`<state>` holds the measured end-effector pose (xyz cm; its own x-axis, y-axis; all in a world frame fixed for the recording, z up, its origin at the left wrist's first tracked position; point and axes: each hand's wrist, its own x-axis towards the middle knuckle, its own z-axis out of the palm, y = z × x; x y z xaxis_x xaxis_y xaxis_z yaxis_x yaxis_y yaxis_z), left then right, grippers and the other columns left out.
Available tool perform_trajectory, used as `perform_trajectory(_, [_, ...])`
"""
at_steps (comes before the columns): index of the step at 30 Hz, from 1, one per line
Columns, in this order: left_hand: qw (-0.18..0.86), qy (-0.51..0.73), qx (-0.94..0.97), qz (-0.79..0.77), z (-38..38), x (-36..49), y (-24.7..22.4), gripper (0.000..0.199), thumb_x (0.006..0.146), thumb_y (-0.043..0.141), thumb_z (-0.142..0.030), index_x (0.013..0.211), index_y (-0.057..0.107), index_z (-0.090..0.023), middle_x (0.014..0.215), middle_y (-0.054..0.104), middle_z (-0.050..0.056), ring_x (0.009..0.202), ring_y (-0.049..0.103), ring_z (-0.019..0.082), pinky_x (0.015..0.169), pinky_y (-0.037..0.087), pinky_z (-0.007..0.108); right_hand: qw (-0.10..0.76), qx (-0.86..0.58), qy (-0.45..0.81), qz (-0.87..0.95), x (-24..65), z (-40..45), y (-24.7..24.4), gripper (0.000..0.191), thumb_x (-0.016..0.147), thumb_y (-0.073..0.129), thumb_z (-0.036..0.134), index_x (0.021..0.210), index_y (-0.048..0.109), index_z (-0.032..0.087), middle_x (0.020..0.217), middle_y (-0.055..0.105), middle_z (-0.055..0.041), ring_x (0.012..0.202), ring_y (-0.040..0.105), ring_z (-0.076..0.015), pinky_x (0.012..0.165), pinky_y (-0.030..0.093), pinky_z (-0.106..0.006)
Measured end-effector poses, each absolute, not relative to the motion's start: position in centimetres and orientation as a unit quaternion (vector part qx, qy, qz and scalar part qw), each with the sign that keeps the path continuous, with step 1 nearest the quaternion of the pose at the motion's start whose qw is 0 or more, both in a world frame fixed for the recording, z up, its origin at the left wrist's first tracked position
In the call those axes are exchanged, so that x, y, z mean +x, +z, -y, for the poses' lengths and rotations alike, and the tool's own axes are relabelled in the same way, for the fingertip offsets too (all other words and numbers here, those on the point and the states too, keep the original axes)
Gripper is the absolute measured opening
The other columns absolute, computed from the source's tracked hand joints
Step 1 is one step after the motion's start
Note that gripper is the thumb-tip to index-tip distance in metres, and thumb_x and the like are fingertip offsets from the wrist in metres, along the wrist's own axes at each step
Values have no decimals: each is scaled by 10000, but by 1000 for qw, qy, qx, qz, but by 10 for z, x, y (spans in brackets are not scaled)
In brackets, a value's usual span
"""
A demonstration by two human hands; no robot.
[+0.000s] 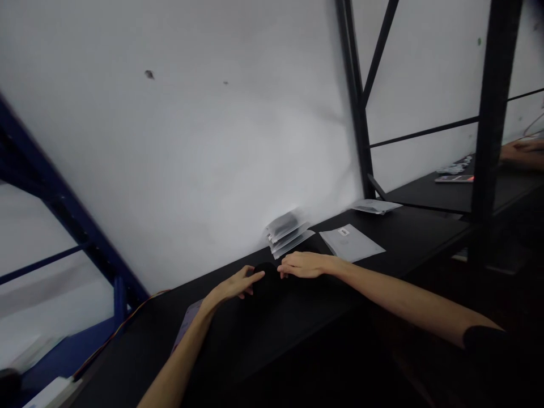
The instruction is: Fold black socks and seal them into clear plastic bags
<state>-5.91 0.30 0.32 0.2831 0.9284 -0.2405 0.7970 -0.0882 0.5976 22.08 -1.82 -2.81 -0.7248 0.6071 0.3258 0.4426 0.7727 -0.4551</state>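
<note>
Just below the frame's centre, your left hand [232,287] pinches the dark item [267,273] by its left edge, apparently to steady it; your right hand [302,264] curls by the opposite edge, its grip unclear.

"Along the back of the table [250,334], what's there?"
"A stack of packets [289,229], near the wall [229,158]."
"And right of it?"
"One packet [355,245] alone, then more packets [374,206] farther right, behind it."
"On the left?"
"A cable [123,323] along the table's edge"
</note>
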Motion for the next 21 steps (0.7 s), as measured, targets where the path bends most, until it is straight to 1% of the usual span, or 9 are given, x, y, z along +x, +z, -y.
perform_trajectory(3, [365,101,736,-561,3,-53,5,854,688,780,-626,1369,501,-192,1141,673,121,926,680,249,687,566,324,233,-290,199,907,221,19,-26,621,1070,289,583,1055,771,190,1010,740,-84,923,668,-218,860,501,-359])
perform_trajectory(6, [365,114,744,-548,2,-56,8,803,685,789,-526,1352,498,-185,1183,657,129,896,658,224,648,558,301,243,-279,164,914,221,18,-25,602,1083,275,540,1025,765,194,1005,732,-79,973,644,-228,926,478,-391])
perform_trajectory(9, [332,143,730,-581,-8,-74,13,807,722,729,-461,1402,422,-155,1101,662,102,812,636,190,599,518,271,262,-297,91,914,221,15,-28,547,1088,290,492,1001,751,211,1018,720,-74,1067,592,-266,1022,407,-479])
perform_trajectory(11, [303,171,720,-601,-16,-88,16,786,754,684,-428,1425,389,-145,1009,659,70,765,621,174,584,485,257,260,-329,80,904,219,13,-33,506,1076,322,512,1042,730,214,1057,708,-79,1097,572,-289,1033,387,-522])
perform_trajectory(14, [243,208,710,-627,-27,-99,14,782,770,662,-394,1450,364,-147,875,629,26,685,591,162,582,444,263,240,-344,127,899,217,12,-41,501,1055,348,564,1180,683,214,1182,669,-98,1152,561,-296,1050,390,-515])
perform_trajectory(16, [195,234,709,-636,-30,-92,7,817,765,670,-370,1474,338,-138,874,622,32,681,587,171,609,445,283,239,-343,171,892,216,13,-43,531,1050,333,592,1271,644,221,1277,634,-106,1195,553,-294,1076,384,-495])
perform_trajectory(18, [148,270,726,-614,-28,-75,-3,842,759,673,-330,1495,316,-135,995,632,82,761,616,195,685,473,314,245,-354,203,879,216,15,-42,551,1045,326,615,1318,619,236,1323,621,-105,1208,551,-302,1096,368,-503])
perform_trajectory(20, [87,316,754,-569,-20,-52,-15,805,762,666,-291,1488,348,-153,1170,598,136,925,631,231,812,490,360,255,-368,219,867,217,15,-41,542,1041,337,621,1328,610,251,1317,634,-95,1200,555,-314,1110,341,-533])
perform_trajectory(21, [69,329,771,-541,-15,-40,-20,773,779,656,-283,1483,360,-161,1213,579,142,1012,618,248,878,486,384,261,-371,225,863,217,14,-41,531,1041,342,620,1322,609,258,1295,647,-88,1185,562,-314,1111,334,-543])
